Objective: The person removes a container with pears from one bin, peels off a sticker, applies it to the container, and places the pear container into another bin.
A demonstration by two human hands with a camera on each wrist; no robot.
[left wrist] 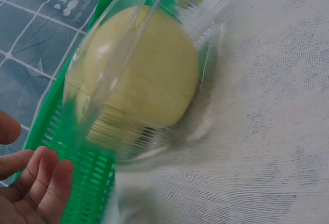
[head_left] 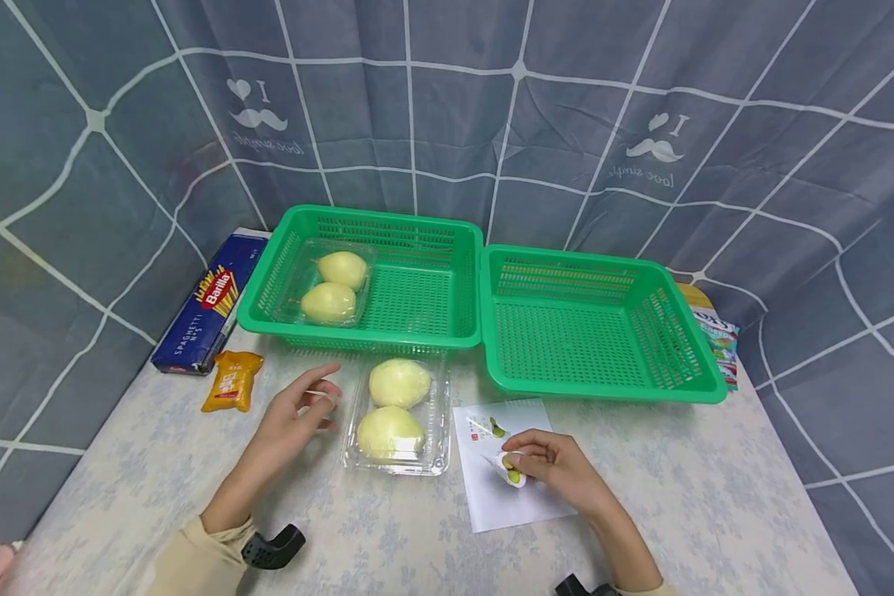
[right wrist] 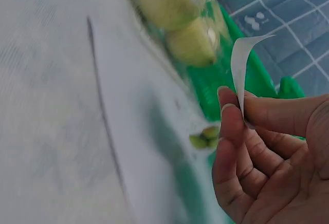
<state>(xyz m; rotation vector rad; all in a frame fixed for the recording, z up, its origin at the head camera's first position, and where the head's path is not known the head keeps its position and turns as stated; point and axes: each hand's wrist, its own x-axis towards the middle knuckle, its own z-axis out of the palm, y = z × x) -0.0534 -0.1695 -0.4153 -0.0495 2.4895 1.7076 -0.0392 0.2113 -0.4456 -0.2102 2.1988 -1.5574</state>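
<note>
A clear plastic box [head_left: 439, 414] with two pale yellow-green fruits [head_left: 391, 433] lies on the table in front of the left basket. Just left of the box, my left hand [head_left: 286, 426] hangs with relaxed, slightly bent fingers and touches nothing; the left wrist view has its fingertips beside the box [left wrist: 139, 70]. My right hand [head_left: 559, 468] pinches a small sticker [head_left: 512, 470] with a green fruit print between thumb and fingers, above a white sheet [head_left: 492, 505]. In the right wrist view the sticker [right wrist: 240, 64] curls up from the fingertips.
A green basket [head_left: 417, 335] at the back left holds another box of two fruits [head_left: 329, 303]; a second green basket [head_left: 603, 385] adjoins it. A blue spaghetti box [head_left: 209, 306] and an orange packet [head_left: 233, 382] lie at left. A colourful packet [head_left: 721, 343] stands behind the right basket.
</note>
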